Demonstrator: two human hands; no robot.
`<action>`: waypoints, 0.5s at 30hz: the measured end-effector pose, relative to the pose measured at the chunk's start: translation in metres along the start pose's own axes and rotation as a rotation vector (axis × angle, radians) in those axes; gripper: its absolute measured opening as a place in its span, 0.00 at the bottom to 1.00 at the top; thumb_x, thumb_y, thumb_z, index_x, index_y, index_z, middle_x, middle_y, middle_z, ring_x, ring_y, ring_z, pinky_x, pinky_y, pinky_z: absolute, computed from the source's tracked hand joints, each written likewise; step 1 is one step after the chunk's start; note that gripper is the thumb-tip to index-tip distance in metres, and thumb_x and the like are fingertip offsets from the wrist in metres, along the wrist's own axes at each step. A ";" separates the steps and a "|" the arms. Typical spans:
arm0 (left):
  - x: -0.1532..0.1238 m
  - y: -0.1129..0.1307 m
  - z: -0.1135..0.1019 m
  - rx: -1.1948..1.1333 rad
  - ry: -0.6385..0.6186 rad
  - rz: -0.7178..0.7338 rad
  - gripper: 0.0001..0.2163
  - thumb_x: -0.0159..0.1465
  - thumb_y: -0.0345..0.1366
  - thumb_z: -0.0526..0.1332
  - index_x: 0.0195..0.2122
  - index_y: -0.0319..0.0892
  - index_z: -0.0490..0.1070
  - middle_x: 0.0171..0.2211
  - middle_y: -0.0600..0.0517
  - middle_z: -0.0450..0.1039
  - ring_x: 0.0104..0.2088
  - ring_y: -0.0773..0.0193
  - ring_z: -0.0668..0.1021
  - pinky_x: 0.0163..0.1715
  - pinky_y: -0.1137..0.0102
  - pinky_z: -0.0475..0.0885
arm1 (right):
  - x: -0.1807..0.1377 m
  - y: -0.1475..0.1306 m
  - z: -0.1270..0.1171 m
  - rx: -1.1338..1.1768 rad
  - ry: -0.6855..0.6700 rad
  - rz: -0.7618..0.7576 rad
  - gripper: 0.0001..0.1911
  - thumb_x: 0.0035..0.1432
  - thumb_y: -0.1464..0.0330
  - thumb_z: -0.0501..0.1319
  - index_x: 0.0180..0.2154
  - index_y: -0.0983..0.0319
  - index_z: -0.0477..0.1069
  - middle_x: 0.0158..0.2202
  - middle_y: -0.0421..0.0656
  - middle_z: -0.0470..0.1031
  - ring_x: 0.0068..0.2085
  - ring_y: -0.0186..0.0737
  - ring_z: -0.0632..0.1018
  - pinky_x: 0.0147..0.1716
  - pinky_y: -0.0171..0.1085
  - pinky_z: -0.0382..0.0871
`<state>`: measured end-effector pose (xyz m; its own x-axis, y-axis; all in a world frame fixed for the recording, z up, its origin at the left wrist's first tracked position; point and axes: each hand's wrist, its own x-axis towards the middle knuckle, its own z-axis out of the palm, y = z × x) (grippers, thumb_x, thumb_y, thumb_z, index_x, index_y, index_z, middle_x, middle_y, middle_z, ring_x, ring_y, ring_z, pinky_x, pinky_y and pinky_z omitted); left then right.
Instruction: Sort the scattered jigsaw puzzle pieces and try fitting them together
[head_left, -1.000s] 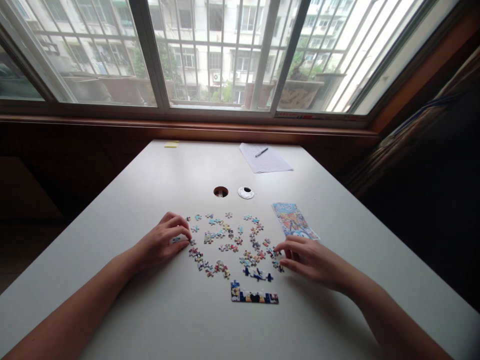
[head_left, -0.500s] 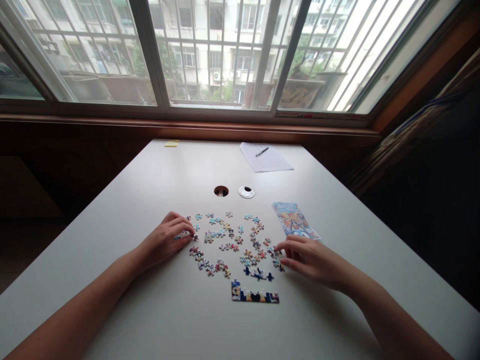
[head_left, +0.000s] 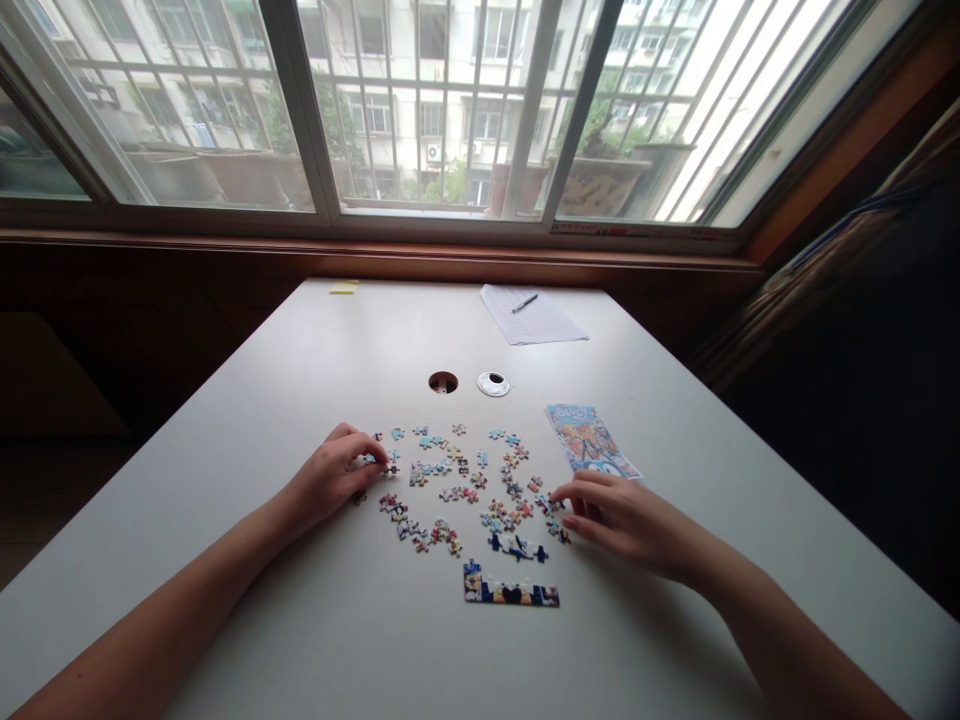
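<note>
My left hand point(head_left: 339, 468) is at the left edge of the scattered jigsaw pieces point(head_left: 454, 493), thumb and forefinger pinched on a small puzzle piece point(head_left: 392, 469). Other pieces lie partly hidden beneath that hand. On the right, my right hand point(head_left: 609, 508) rests with loosely bent, parted fingers beside several dark blue pieces point(head_left: 553, 524); its fingertips are at them, and I see nothing held. Nearer to me lies a joined L-shaped puzzle section point(head_left: 511, 594), with a joined blue and white strip point(head_left: 517, 547) just above it.
Beyond my right hand lies a colourful picture sheet point(head_left: 589, 438). The white table point(head_left: 300, 620) has a round cable hole point(head_left: 443, 383) with its silver cover point(head_left: 493, 384) beside it. Toward the window are paper sheets point(head_left: 529, 322), a pen point(head_left: 525, 303) and yellow sticky notes point(head_left: 344, 287).
My left hand has shifted slightly up and its fingers have drawn together on a piece, uncovering another piece below the hand. My right hand stays in place.
</note>
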<state>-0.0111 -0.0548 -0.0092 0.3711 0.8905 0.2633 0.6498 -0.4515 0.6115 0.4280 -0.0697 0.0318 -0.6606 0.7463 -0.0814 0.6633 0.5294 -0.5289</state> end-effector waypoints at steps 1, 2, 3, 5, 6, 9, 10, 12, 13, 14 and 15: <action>0.000 0.001 0.000 -0.005 0.006 -0.044 0.07 0.67 0.40 0.61 0.39 0.45 0.77 0.38 0.49 0.73 0.39 0.60 0.73 0.38 0.66 0.72 | 0.000 -0.001 0.000 -0.002 -0.001 0.002 0.16 0.69 0.56 0.55 0.49 0.56 0.73 0.38 0.45 0.74 0.35 0.38 0.75 0.36 0.37 0.69; 0.001 0.002 -0.001 -0.009 0.008 -0.090 0.08 0.66 0.41 0.61 0.40 0.44 0.77 0.38 0.49 0.73 0.37 0.61 0.73 0.37 0.67 0.72 | 0.000 -0.001 0.000 -0.005 -0.003 0.005 0.15 0.69 0.57 0.55 0.49 0.56 0.73 0.38 0.45 0.74 0.35 0.38 0.75 0.36 0.37 0.69; 0.002 0.004 -0.001 -0.011 0.006 -0.132 0.09 0.66 0.42 0.61 0.40 0.44 0.77 0.38 0.49 0.72 0.35 0.63 0.73 0.35 0.67 0.72 | 0.000 -0.002 0.000 -0.008 -0.003 0.007 0.15 0.69 0.57 0.55 0.49 0.56 0.73 0.38 0.45 0.74 0.36 0.38 0.75 0.36 0.37 0.69; 0.004 0.007 -0.004 -0.017 -0.002 -0.187 0.11 0.66 0.45 0.61 0.40 0.44 0.77 0.38 0.50 0.73 0.32 0.65 0.73 0.33 0.68 0.71 | 0.000 -0.003 -0.001 -0.015 0.004 0.005 0.14 0.69 0.58 0.55 0.49 0.56 0.73 0.38 0.45 0.74 0.36 0.38 0.75 0.36 0.37 0.69; 0.005 0.009 -0.006 -0.024 -0.004 -0.199 0.12 0.66 0.47 0.61 0.40 0.45 0.77 0.38 0.50 0.74 0.31 0.64 0.74 0.33 0.68 0.71 | 0.000 -0.004 -0.001 -0.018 0.012 -0.003 0.14 0.69 0.58 0.55 0.49 0.56 0.73 0.38 0.45 0.75 0.35 0.38 0.75 0.36 0.37 0.69; 0.010 0.013 -0.010 -0.055 -0.022 -0.216 0.14 0.66 0.49 0.60 0.42 0.45 0.76 0.37 0.50 0.76 0.33 0.62 0.75 0.32 0.69 0.71 | 0.000 -0.005 0.000 -0.022 0.037 -0.030 0.14 0.69 0.58 0.55 0.48 0.57 0.74 0.38 0.45 0.75 0.35 0.38 0.75 0.35 0.37 0.70; 0.013 0.014 -0.011 -0.065 -0.032 -0.225 0.14 0.66 0.50 0.60 0.42 0.45 0.75 0.37 0.50 0.77 0.34 0.61 0.76 0.32 0.68 0.71 | 0.000 -0.005 0.000 -0.021 0.043 -0.038 0.14 0.69 0.59 0.55 0.48 0.57 0.74 0.38 0.46 0.75 0.35 0.38 0.75 0.35 0.37 0.70; 0.018 0.016 -0.012 -0.076 -0.058 -0.244 0.14 0.65 0.49 0.60 0.42 0.45 0.75 0.37 0.50 0.78 0.34 0.61 0.76 0.32 0.68 0.71 | 0.000 -0.005 0.001 -0.018 0.052 -0.047 0.15 0.69 0.59 0.55 0.48 0.57 0.74 0.38 0.46 0.75 0.35 0.38 0.76 0.34 0.37 0.70; 0.021 0.018 -0.011 -0.074 -0.072 -0.251 0.14 0.65 0.49 0.61 0.42 0.45 0.75 0.37 0.50 0.78 0.34 0.60 0.76 0.32 0.68 0.71 | 0.000 -0.005 0.001 -0.016 0.054 -0.049 0.15 0.69 0.59 0.55 0.48 0.57 0.75 0.37 0.46 0.75 0.35 0.38 0.76 0.34 0.37 0.70; 0.025 0.020 -0.010 -0.070 -0.088 -0.253 0.13 0.64 0.48 0.61 0.41 0.45 0.75 0.37 0.51 0.78 0.34 0.61 0.76 0.33 0.67 0.71 | 0.000 -0.005 0.001 -0.015 0.053 -0.049 0.15 0.69 0.59 0.55 0.48 0.57 0.75 0.37 0.46 0.75 0.35 0.38 0.76 0.34 0.37 0.70; 0.029 0.022 -0.008 -0.059 -0.099 -0.248 0.12 0.64 0.47 0.61 0.41 0.45 0.75 0.37 0.51 0.78 0.34 0.61 0.76 0.33 0.67 0.71 | 0.001 -0.005 0.001 -0.015 0.052 -0.046 0.14 0.69 0.59 0.55 0.48 0.57 0.75 0.37 0.46 0.75 0.35 0.38 0.76 0.34 0.37 0.70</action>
<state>0.0082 -0.0387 0.0177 0.2702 0.9624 0.0275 0.6900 -0.2135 0.6916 0.4239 -0.0723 0.0337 -0.6720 0.7405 -0.0132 0.6377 0.5694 -0.5188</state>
